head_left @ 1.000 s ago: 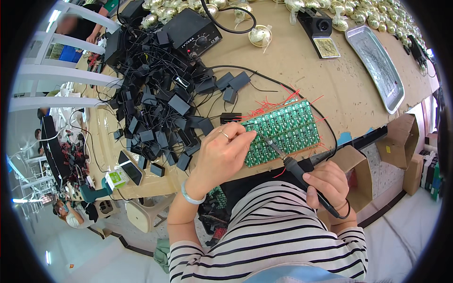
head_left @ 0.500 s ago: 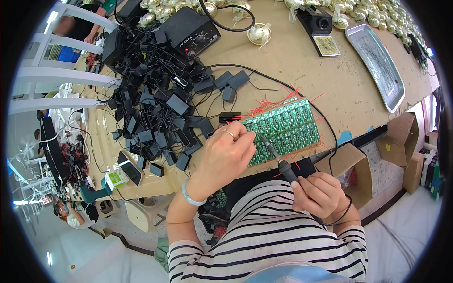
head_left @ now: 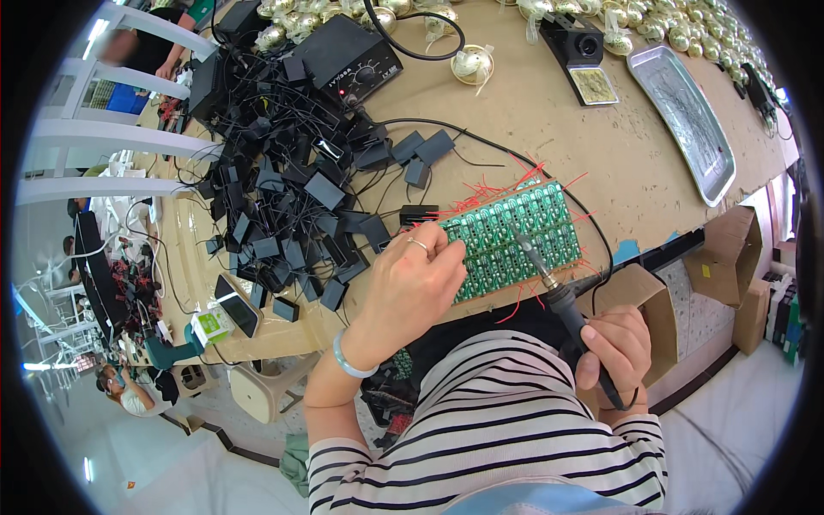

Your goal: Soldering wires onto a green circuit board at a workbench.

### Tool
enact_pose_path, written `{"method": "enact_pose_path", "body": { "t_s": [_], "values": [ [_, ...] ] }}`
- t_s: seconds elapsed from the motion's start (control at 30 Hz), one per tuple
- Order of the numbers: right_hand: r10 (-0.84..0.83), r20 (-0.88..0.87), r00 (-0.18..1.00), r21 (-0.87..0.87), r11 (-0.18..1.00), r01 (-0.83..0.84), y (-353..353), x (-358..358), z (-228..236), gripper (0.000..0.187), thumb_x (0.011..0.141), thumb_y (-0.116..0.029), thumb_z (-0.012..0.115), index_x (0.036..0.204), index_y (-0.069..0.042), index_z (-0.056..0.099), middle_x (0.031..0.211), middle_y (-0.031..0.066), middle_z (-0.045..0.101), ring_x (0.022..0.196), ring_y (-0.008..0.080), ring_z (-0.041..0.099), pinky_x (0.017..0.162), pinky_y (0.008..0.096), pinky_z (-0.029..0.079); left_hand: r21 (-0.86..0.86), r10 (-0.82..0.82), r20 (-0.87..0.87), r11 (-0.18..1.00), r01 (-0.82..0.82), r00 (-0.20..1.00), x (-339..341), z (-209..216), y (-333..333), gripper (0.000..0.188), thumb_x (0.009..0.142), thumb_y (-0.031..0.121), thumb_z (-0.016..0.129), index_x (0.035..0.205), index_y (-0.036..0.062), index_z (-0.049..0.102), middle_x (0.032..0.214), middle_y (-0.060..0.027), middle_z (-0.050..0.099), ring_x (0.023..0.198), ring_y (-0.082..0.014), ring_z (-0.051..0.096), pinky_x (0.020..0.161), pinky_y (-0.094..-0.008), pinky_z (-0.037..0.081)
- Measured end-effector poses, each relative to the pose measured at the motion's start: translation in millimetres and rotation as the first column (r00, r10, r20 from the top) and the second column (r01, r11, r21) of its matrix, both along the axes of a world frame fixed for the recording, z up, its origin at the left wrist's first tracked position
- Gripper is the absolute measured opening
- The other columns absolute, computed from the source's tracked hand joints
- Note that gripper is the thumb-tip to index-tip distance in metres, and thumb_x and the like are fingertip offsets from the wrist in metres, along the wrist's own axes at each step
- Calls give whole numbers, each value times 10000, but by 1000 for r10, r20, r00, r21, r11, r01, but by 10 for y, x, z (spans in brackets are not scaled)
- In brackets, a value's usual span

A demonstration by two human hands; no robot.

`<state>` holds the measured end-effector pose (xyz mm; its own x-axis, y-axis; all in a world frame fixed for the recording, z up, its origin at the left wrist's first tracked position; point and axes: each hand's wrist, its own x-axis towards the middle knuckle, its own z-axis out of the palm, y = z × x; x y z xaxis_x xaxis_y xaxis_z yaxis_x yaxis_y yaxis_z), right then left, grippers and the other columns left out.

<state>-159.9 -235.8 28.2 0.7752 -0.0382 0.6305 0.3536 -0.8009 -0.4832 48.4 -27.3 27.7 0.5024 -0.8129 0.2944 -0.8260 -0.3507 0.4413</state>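
A green circuit board panel [head_left: 502, 254] with rows of small repeated sections lies at the table's front edge, thin red wires [head_left: 481, 193] sticking out along its sides. My left hand [head_left: 414, 279] is closed in a pinch over the panel's left end; whatever its fingertips hold is hidden. The fingers of my right hand [head_left: 620, 343] wrap around the dark handle of a soldering iron [head_left: 564, 302]. Its metal tip points up and left over the panel's right half. Whether the tip touches the board I cannot tell.
A heap of black boxes with leads [head_left: 296, 193] covers the table's left, by a black control unit [head_left: 350, 58]. Farther right stand a soldering iron stand [head_left: 577, 50] and a metal tray [head_left: 728, 182]. Gold ball ornaments [head_left: 678, 36] line the back. The iron's cord loops rightward.
My right hand has moved right with the soldering iron, whose tip shifted from beside my left fingers to the panel's right half. My left hand has hardly moved.
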Motion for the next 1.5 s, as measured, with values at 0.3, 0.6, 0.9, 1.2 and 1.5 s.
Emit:
{"method": "enact_pose_path", "body": {
  "t_s": [0.3,0.6,0.9,1.2,1.5],
  "values": [
    [4,8,1000,40,999,-4,27,16,29,203,928,-113,635,1076,20,678,900,107,689,696,255,653,619,374,552,33,17,44,999,-18,999,-35,10,17,182,780,21,751,956,47,716,864,-53,592,740,-231,638,681,-361,534],
    [-53,18,998,48,997,52,25,-33,-15,227,965,-163,625,1114,3,666,891,115,670,704,278,642,614,409,543,-168,218,-20,961,-218,976,-66,35,114,302,810,75,825,1084,28,709,1008,-111,629,845,-269,632,721,-351,539],
    [-24,56,998,74,997,20,22,20,39,219,946,-137,624,1099,12,672,859,117,687,688,272,649,621,405,552,-216,469,-434,774,-595,769,902,-258,304,258,867,75,819,1077,-26,710,906,-78,691,810,-133,655,742,-249,523],
    [-26,76,997,107,994,18,-67,54,40,204,871,-50,644,1055,28,686,854,119,698,679,269,670,624,383,557,-686,38,-642,417,-596,766,816,-39,233,136,1027,76,648,1115,-26,669,1097,-152,746,977,-177,706,962,-324,554],
    [-37,26,999,133,991,33,-61,117,-10,311,758,20,644,1064,6,698,851,87,689,674,253,660,629,362,545,-576,-213,-782,605,-549,585,558,52,44,435,1079,214,578,1399,-63,478,922,-31,627,740,-89,559,838,-292,550]
  ]
}}
